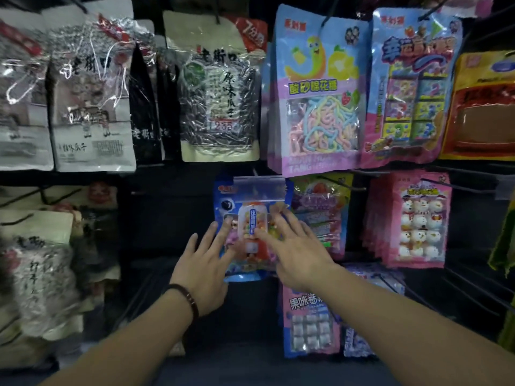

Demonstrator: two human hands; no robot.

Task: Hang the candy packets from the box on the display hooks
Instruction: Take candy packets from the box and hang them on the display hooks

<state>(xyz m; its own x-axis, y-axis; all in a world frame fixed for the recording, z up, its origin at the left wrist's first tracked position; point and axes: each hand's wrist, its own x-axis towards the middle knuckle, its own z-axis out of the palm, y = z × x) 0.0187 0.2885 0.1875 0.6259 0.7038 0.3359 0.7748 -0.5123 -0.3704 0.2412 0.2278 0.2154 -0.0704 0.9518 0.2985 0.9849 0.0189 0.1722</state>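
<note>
Head view, six o'clock of centre: steadies the blue candy packet (252, 215) with flat, ungripping fingers of left hand (203, 260) at its eight and right hand (295, 249) at its four; likely light, crinkly, slippery, best pinched by its twelve-o'clock header.

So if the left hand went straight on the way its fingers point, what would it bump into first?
The blue candy packet. The fingers of the left hand point up and right at its lower left side. The fingertips look nearly on it, though depth is hard to judge.
</note>
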